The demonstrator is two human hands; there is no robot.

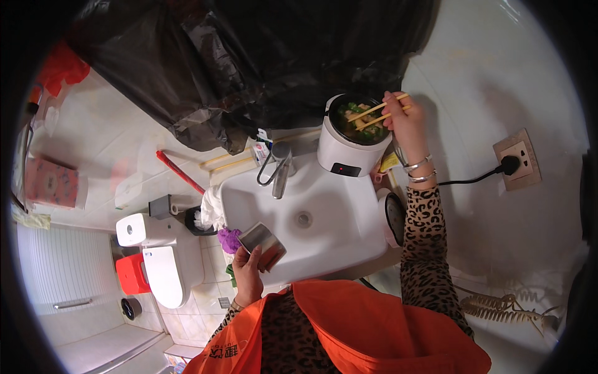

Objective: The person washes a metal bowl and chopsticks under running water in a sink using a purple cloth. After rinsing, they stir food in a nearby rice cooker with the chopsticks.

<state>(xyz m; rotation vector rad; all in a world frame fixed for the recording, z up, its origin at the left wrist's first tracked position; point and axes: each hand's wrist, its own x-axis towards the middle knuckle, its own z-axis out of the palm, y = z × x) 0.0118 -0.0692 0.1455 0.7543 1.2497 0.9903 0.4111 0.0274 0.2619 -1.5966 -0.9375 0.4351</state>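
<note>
A small white electric cooker [350, 152] stands on the back right corner of the sink, its red light lit. Green vegetables and pale pieces of food [359, 117] are in its dark pot. My right hand [405, 122] holds a pair of wooden chopsticks [379, 111], whose tips are in the food. My left hand [249, 276] grips a metal cup [262, 245], tilted above the front left part of the white washbasin [336, 224]. What the cup holds cannot be told. A chrome faucet [281, 173] is left of the cooker.
A black plug [510, 164] sits in the wall socket [530, 175] at right, its cord running behind my right arm. A round lidded container [395, 219] is beside the basin. Black plastic sheeting [299, 51] hangs behind. A purple cloth [229, 240] lies at the left rim; a toilet [163, 276] stands beyond.
</note>
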